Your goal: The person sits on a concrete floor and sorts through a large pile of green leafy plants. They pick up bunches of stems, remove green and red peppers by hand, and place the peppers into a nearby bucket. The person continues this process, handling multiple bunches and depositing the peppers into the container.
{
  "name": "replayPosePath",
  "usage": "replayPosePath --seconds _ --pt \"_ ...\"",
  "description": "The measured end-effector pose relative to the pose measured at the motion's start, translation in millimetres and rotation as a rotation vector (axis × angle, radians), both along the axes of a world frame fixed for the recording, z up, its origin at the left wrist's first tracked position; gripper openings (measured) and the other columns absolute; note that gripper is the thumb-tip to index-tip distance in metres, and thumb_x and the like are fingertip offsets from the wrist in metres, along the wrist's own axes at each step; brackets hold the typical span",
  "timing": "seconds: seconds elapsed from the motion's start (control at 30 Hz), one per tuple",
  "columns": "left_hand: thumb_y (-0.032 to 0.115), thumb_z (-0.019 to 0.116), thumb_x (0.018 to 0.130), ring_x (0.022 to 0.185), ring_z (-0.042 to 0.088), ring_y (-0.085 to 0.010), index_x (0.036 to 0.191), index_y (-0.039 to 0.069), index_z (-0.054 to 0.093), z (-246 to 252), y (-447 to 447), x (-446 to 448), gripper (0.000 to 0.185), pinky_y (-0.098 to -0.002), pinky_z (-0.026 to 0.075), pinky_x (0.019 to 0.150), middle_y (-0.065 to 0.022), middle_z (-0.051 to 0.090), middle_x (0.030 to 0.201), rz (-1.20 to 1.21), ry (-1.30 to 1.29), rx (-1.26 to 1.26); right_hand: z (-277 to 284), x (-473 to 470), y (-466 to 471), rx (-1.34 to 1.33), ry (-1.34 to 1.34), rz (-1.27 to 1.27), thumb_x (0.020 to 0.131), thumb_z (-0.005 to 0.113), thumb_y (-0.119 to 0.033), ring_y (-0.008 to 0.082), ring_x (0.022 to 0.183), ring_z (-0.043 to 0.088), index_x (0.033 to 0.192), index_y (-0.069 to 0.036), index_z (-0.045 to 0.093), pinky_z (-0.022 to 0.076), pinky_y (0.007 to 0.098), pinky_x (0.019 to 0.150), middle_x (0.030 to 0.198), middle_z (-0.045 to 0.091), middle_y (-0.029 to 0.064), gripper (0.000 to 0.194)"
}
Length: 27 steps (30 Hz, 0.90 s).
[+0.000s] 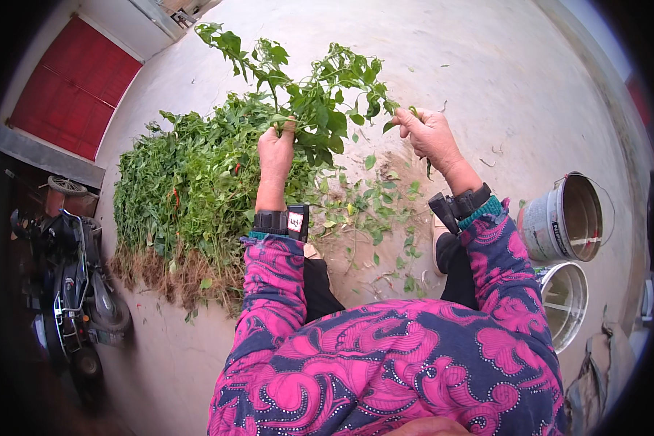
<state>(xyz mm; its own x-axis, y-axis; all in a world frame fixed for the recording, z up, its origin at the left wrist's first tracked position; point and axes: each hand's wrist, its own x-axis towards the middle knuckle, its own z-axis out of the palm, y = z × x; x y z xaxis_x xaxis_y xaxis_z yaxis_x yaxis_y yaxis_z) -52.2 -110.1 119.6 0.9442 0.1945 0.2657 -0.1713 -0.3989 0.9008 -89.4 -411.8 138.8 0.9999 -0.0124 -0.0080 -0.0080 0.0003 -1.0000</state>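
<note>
My left hand (276, 150) grips the stem of an uprooted, leafy chili pepper plant (327, 103), held up in front of me with its branches spreading forward and right. At the plant's right-hand tip my right hand (429, 139) has its fingers closed. A slim dark green chili pepper (429, 169) pokes out below that palm, and bits of green show at the fingertips; what else lies inside the fist is hidden. Left of and beyond my left hand lies a large heap of similar plants (196, 180), brown roots toward me, with a few red peppers among the leaves.
Loose leaves (379, 207) litter the concrete floor (501, 82) between my feet. At my right are a metal-handled bucket (539, 220) tilted in view and a second bucket (564, 305). A motorbike-like vehicle (76, 294) stands left, below a red door (76, 87). Sacking (594, 376) lies lower right.
</note>
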Motion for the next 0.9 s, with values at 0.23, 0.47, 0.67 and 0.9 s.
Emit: replayPosePath --seconds 0.23,0.47,0.67,0.9 --pt "0.035 0.066 0.092 0.061 0.039 -0.0035 0.088 0.002 0.067 -12 -24 0 0.034 -0.0231 0.031 0.052 0.0068 0.053 0.067 -0.13 -0.014 0.092 -4 4 10 0.006 -0.017 -0.077 0.085 0.071 -0.036 0.0028 0.048 0.043 0.079 -0.005 0.067 0.0335 0.0223 0.042 0.06 0.054 -0.0034 0.032" --pt "0.035 0.065 0.092 0.063 0.044 -0.0037 0.092 -0.001 0.067 -11 -11 -4 0.037 -0.0238 0.038 0.055 0.0037 0.058 0.069 -0.136 0.029 0.143 7 -2 -17 0.373 0.074 0.107 0.091 0.064 -0.031 0.0016 0.04 0.032 0.092 -0.002 0.065 0.0225 0.02 0.035 0.062 0.056 0.0003 0.029" --pt "0.039 0.066 0.091 0.06 0.043 -0.0036 0.092 -0.001 0.067 -10 -7 -6 0.04 -0.0235 0.037 0.053 0.0037 0.057 0.067 -0.158 0.015 0.098 5 3 -24 0.529 0.099 0.186 0.093 0.059 -0.024 0.004 0.042 0.036 0.082 -0.003 0.06 0.0256 0.02 0.034 0.062 0.054 -0.0003 0.023" --pt "0.042 0.063 0.091 0.043 0.035 -0.0024 0.086 0.009 0.057 1 29 -9 0.034 -0.0219 0.026 0.038 0.006 0.047 0.057 -0.117 0.384 -0.252 31 5 -111 1.084 -0.265 0.03 0.098 0.053 -0.023 0.0069 0.051 0.04 0.081 -0.007 0.049 0.0303 0.0193 0.038 0.069 0.045 0.0027 0.024"
